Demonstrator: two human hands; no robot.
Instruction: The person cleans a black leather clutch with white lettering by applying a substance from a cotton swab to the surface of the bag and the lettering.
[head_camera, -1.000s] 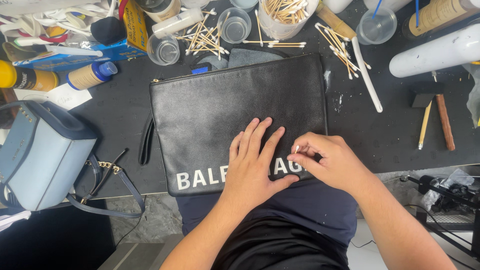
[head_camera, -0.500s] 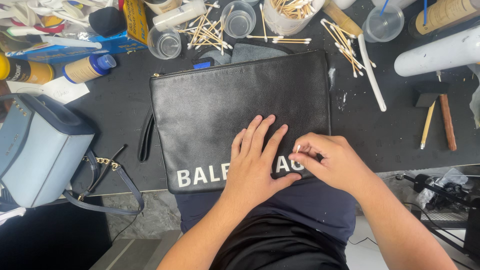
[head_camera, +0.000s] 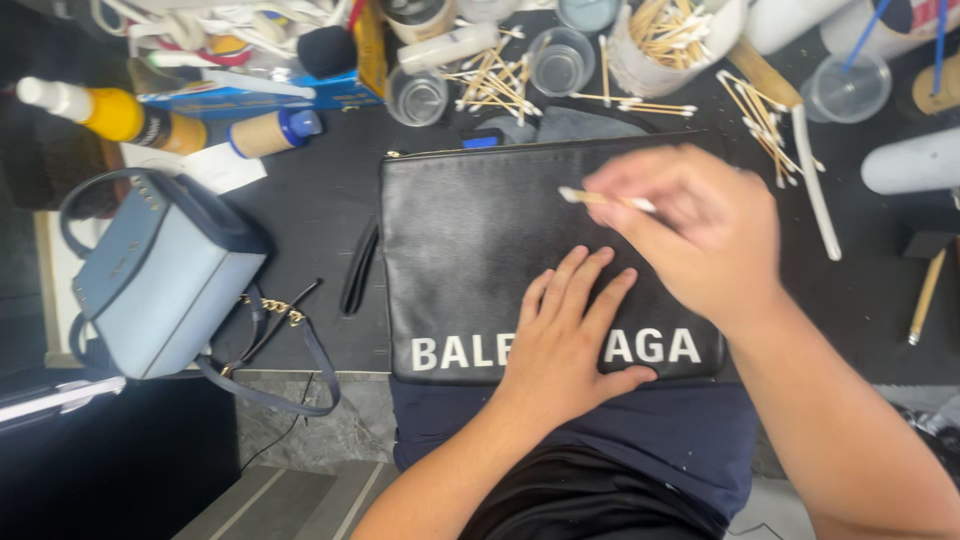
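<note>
Risk: the cotton swab (head_camera: 607, 199), pinched in the right hand (head_camera: 690, 235) grip, looks blurred, so it could slip or smear the black leather pouch (head_camera: 470, 240). The pouch could also slide off the bench (head_camera: 300, 210) edge if the left hand (head_camera: 565, 340), pressed flat and open on it, lifts. The pouch lies centre frame, flat, grained, with white lettering along its lower edge.
</note>
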